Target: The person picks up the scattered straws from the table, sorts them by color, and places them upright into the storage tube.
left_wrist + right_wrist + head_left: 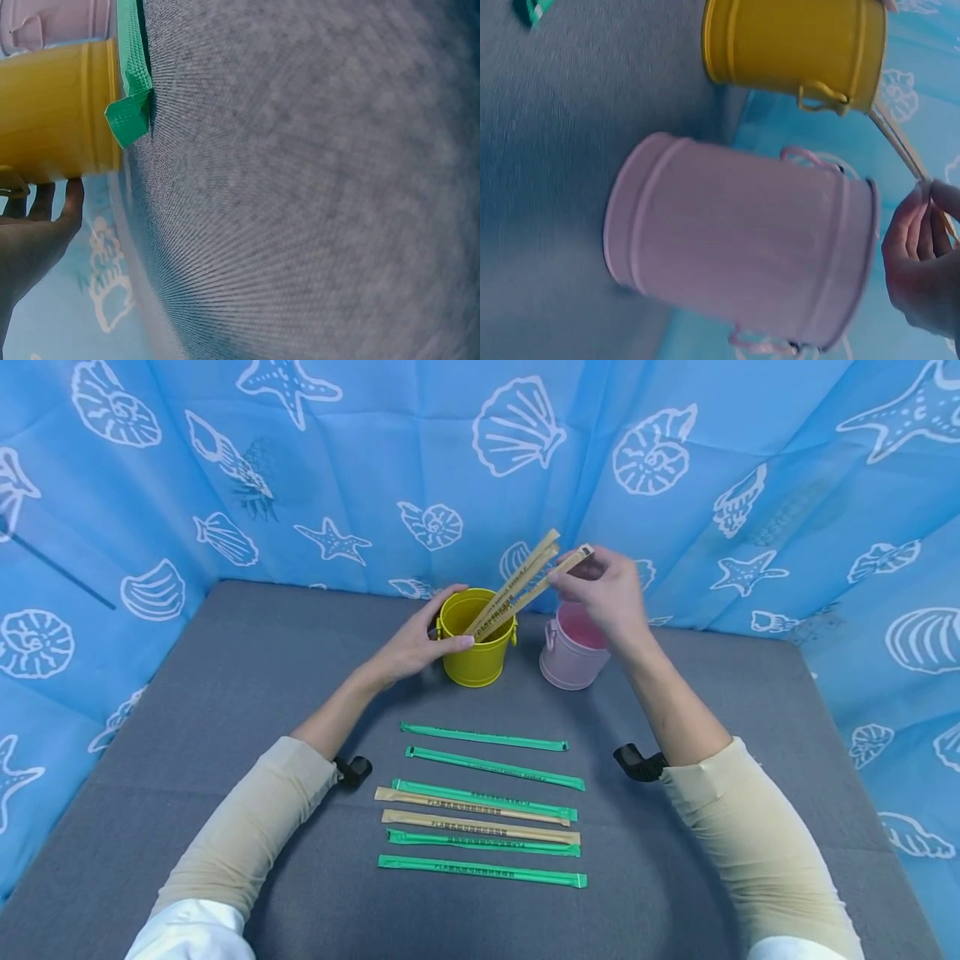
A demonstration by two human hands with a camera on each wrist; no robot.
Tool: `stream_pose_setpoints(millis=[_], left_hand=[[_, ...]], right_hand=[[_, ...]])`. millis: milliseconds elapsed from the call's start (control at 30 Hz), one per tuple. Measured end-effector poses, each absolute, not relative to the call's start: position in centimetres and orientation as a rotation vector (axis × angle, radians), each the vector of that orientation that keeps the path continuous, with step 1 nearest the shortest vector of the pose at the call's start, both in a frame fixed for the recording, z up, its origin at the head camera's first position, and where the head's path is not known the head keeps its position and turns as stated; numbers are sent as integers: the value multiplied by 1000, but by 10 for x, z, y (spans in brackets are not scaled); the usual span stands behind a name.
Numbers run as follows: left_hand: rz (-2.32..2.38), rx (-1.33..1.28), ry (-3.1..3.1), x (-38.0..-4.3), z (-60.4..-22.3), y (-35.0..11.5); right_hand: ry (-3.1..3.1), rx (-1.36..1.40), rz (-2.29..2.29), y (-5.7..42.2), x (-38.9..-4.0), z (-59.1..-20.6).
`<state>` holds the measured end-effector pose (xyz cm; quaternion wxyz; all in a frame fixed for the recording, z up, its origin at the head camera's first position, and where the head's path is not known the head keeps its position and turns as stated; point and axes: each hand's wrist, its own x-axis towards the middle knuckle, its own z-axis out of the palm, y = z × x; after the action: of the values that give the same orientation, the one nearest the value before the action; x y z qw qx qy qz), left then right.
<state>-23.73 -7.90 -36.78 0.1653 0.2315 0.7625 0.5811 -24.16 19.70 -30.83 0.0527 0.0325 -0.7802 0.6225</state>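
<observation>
A small yellow bucket (476, 664) stands at the back of the table, and my left hand (414, 643) holds its left side, thumb at the front of the rim and fingers round the back. Tan paper-wrapped straws (517, 581) lean out of it toward the upper right. My right hand (606, 593) pinches the upper end of another tan wrapped straw (536, 592), whose lower end is inside the yellow bucket. Below the right hand is a pink bucket (572, 660), seen large in the right wrist view. The left wrist view shows my left fingers (73, 201) against the yellow wall.
In front of the buckets, several green wrapped straws (483, 737) and two tan wrapped straws (480, 826) lie crosswise in a loose column on the grey table (300, 877). A blue curtain (420, 460) with white shell prints hangs behind and at both sides.
</observation>
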Motion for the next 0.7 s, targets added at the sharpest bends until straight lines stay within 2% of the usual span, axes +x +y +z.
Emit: stream_pose_setpoints(millis=[333,700], left_hand=[[1680,691,2127,-239,-370,-73],[1678,647,2140,-238,-369,-80]], right_hand=[[-2289,-34,1928,182,-257,-316],[-2438,59,1797,160,-268,-320]])
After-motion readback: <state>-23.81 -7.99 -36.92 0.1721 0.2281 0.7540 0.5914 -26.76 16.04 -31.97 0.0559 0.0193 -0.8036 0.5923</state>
